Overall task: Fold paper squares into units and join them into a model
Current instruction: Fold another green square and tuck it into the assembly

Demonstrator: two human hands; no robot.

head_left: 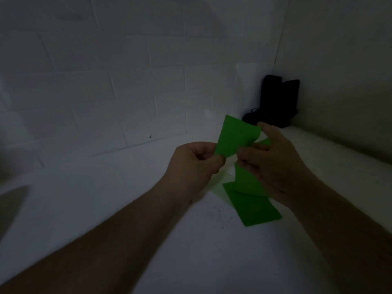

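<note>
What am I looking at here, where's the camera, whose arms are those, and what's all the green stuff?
There is no machine here. This one picture comes from a wide-angle camera worn on a person's head, looking forward and down, so the two bare arms are the wearer's own. The left hand pinches the lower corner of a folded bright green paper piece held in the air. The right hand has its grip on that piece's far edge and also on a second green folded strip hanging below. More flat green paper squares lie on the white table. In the far corner, against the white tiled wall, stands a dark black object; the light is too dim to tell what it is.
</note>
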